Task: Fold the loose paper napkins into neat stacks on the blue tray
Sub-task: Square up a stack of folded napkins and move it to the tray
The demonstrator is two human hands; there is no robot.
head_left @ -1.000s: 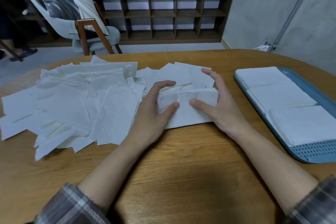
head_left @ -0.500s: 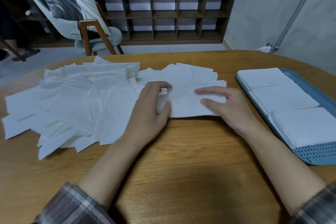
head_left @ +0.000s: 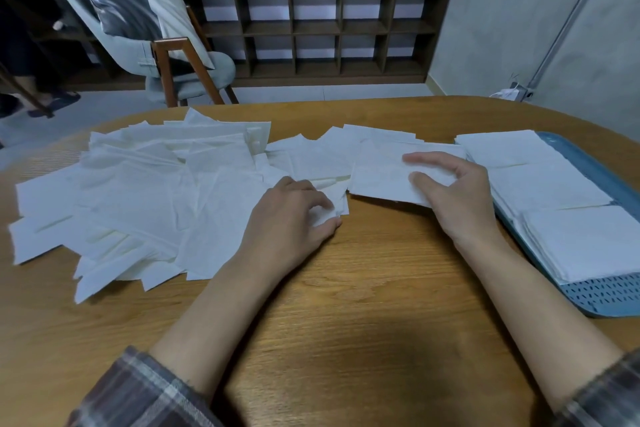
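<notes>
Three stacks [head_left: 547,191] were set on the blue tray [head_left: 609,298]; many loose napkins [head_left: 138,191] were left, one pinched in the left hand [head_left: 287,218], a folded napkin [head_left: 381,173] in the right hand [head_left: 460,201].

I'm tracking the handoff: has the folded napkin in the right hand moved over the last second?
Yes. The folded napkin has slid right, closing the gap it had to the blue tray.

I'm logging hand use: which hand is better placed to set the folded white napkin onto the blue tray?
Right. The right hand pinches the folded white paper napkin beside the blue perforated tray; the left hand grips the loose white napkin pile, farther from it.
</notes>
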